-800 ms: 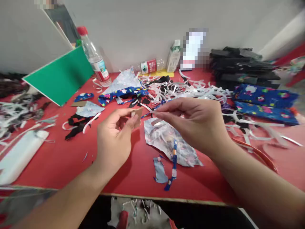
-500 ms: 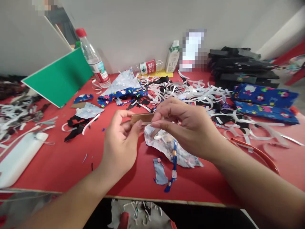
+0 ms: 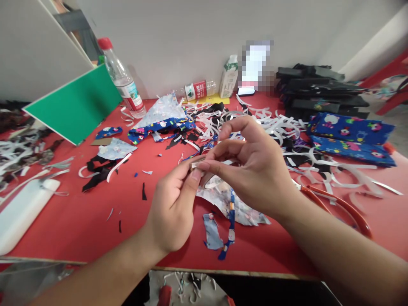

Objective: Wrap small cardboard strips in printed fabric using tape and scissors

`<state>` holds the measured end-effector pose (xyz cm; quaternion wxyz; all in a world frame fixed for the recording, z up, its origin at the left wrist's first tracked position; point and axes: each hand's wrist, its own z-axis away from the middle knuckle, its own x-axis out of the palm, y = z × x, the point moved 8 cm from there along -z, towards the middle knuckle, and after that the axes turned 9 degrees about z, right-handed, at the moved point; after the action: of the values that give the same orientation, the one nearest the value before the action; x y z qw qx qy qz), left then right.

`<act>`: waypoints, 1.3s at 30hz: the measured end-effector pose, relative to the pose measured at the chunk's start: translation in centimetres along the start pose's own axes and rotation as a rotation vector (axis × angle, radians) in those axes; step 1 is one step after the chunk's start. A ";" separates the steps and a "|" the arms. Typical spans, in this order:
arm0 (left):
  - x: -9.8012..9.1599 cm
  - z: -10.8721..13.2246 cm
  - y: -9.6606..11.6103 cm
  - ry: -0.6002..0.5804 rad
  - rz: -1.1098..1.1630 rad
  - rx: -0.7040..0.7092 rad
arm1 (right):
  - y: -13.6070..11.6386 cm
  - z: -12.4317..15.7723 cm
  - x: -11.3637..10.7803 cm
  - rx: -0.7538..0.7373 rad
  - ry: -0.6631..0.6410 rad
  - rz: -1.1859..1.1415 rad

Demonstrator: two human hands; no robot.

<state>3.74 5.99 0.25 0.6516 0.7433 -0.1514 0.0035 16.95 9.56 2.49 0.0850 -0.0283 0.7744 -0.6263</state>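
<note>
Both hands meet near mid-frame, fingertips close together. My left hand [image 3: 175, 208] has thumb and forefinger pinched on a white strip [image 3: 195, 165]. My right hand [image 3: 251, 157] nips the same strip between thumb and forefinger, other fingers curled above. A brown piece [image 3: 199, 159] shows only as a thin edge at the pinch; most of it hidden by my fingers.

Below the right hand, centre: a pale scrap [image 3: 219, 199] flat on the red table [image 3: 108, 242], partly covered by my fingers. A blue ribbon [image 3: 232, 221] runs down across it toward the front edge; a small grey-blue offcut [image 3: 213, 231] lies just left of the ribbon.

Scissors [image 3: 347, 206], orange handles, lower right, partly behind my forearm. Tangle of white and black trimmings [image 3: 219, 123] across the middle, beyond my hands. Folded blue cloth [image 3: 350, 136] at right, dark stack [image 3: 318, 89] behind it.

Along the wall, upper middle: a carton [image 3: 228, 78] upright, a bottle [image 3: 196, 90] on its side. Upper left: red-capped bottle [image 3: 124, 87] standing beside a tilted green board [image 3: 73, 106]. White case [image 3: 28, 214], far left.
</note>
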 end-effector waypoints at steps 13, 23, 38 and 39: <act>0.1 0.4 0.7 -0.025 -0.053 0.053 | -0.1 0.1 -0.4 -0.037 0.048 0.139; -0.2 0.4 0.7 -0.011 -0.071 0.071 | -0.1 0.1 0.1 -0.012 -0.049 0.019; -0.4 0.8 1.7 0.059 -0.301 0.189 | -0.2 0.2 0.4 -0.008 -0.058 0.016; -0.4 0.8 1.9 0.073 -0.358 0.219 | -0.2 0.2 0.5 -0.017 -0.063 0.014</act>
<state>2.73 5.10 1.87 0.5620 0.8242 0.0082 -0.0690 16.48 9.20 2.64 0.1132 -0.0433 0.7767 -0.6181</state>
